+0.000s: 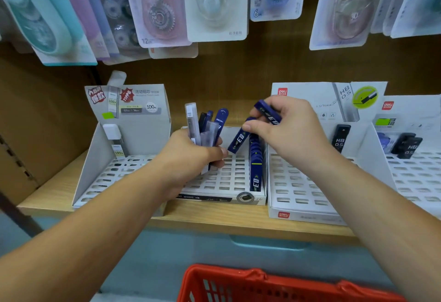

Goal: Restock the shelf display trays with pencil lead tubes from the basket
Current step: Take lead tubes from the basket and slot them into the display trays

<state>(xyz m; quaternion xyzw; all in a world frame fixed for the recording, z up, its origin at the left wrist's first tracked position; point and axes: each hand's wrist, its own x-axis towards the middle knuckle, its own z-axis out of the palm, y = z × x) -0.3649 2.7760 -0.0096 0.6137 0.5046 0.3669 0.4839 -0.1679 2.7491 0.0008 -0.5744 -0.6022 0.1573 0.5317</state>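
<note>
Pencil lead tubes: a mixed bundle [205, 125] of clear, black and dark blue tubes stood upright in the left hand [191, 156], whose fingers curled round it, over the middle display tray [222, 198]. The right hand [291, 132] held two more, so both hands were closed on stock. The upper blue tube [267, 112] was tucked under the curled fingers. The lower blue tube [238, 139] was pinched near its top by the thumb and tilted, its lower end over the tray's slots. A row of blue tubes [255, 161] stood along that tray's right side. The left tray [95, 170] held a white-capped tube [114, 139] at the back. The right tray [298, 208] held a black tube [340, 138] marked HB 0.5, and the far-right tray [417, 182] held black tubes [405, 144]. All trays sat on the wooden shelf [214, 220]. The red basket [262, 280] lay below the shelf at the frame's lower edge, contents not visible. Correction tape packs [214, 3] hung above.
</note>
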